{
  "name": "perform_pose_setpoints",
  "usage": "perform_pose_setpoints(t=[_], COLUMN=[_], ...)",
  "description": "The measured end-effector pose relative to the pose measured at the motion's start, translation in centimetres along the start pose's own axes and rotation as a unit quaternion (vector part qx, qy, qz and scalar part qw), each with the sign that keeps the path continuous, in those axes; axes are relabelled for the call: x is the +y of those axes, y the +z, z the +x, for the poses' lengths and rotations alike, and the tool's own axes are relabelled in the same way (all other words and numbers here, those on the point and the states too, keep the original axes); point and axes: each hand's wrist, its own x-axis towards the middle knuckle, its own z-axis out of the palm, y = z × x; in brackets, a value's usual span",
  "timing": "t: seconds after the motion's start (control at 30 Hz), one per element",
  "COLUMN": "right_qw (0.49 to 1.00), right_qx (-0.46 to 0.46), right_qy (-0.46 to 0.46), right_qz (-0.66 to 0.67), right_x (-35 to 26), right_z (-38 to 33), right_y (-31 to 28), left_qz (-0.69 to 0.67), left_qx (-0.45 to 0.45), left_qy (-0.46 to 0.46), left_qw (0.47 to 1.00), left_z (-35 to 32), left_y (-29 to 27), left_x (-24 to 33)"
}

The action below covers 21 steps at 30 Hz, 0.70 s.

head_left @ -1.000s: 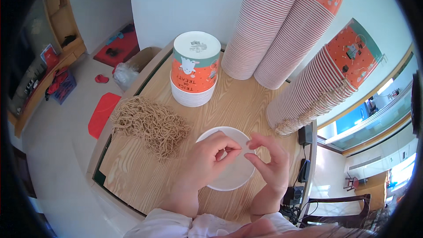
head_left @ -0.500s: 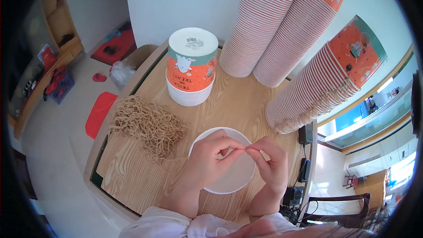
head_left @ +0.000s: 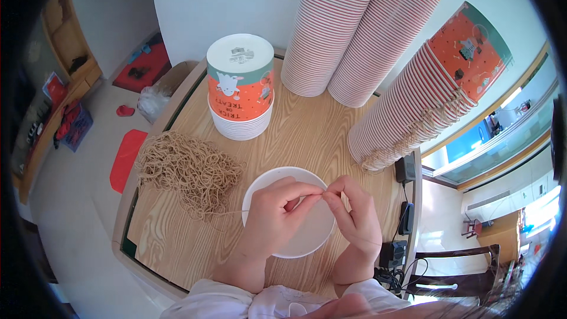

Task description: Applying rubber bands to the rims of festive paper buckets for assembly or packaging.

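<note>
An upturned white paper cup (head_left: 277, 180) stands on the wooden table (head_left: 313, 136) in front of me. Above it my left hand (head_left: 273, 218) and my right hand (head_left: 354, 215) meet fingertip to fingertip, pinching a thin tan string (head_left: 227, 212) between them. The string runs left from my left fingers to a loose heap of tan string loops (head_left: 189, 171) lying on the table's left side.
A short stack of upturned orange-and-white paper cups (head_left: 240, 91) stands behind the heap. Three tall leaning stacks of cups (head_left: 331, 29) (head_left: 384, 35) (head_left: 428, 88) fill the back right. A power strip with plugs (head_left: 404, 218) lies at the right edge. A chair (head_left: 455, 272) stands lower right.
Both hands have drawn closer together over the white cup, the fingertips now meeting on the string. The view has shifted slightly.
</note>
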Motion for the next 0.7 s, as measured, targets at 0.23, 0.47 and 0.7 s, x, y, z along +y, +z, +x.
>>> perform_pose_setpoints(t=[0.23,0.47,0.7], right_qw=[0.999,0.998,0.999], right_qx=[0.0,0.039,0.008], right_qy=[-0.034,-0.033,0.009], right_qz=[0.019,0.038,0.033], right_x=[0.08,0.37,0.5], right_z=[0.02,0.03,-0.51], right_y=[-0.11,-0.07,-0.07], left_qz=[-0.032,0.004,0.0], left_qx=[-0.002,-0.027,-0.016], left_qy=[0.006,-0.028,0.027], left_qw=[0.999,0.999,1.0], left_z=[-0.04,0.04,-0.02], left_y=[-0.27,-0.6,-0.28], left_x=[-0.01,0.67,0.45])
